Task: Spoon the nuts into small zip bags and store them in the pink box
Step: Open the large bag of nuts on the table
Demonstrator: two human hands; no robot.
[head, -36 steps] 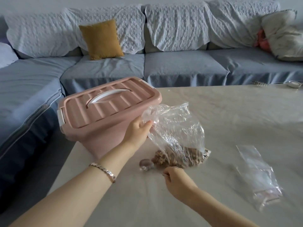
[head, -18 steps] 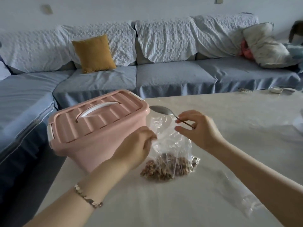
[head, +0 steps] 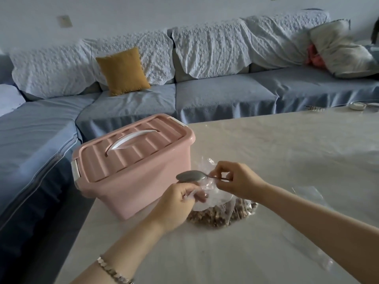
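Your left hand point(head: 176, 203) is pinched shut on the top of the clear bag point(head: 213, 199), holding its mouth up, while the nuts point(head: 217, 217) sit heaped in the bag's bottom on the table point(head: 266, 152). Your right hand point(head: 235, 180) has thumb and fingers closed on the handle of the spoon point(head: 191, 175), whose bowl points toward 9 o'clock and hovers just over your left fingers, above the bag's mouth.

The pink box point(head: 133, 167) stands at 10 o'clock from the bag — lid on, white handle lying flat, its near right corner just beside your left hand. Its left end sits close to the table's left edge, with the sofa point(head: 184, 95) beyond.

From 12 to 3 o'clock the tabletop is open. At 4 o'clock, near your right forearm, lie the small empty bags point(head: 307, 195) — thin and hard to make out. A yellow cushion point(head: 123, 71) leans on the sofa back.
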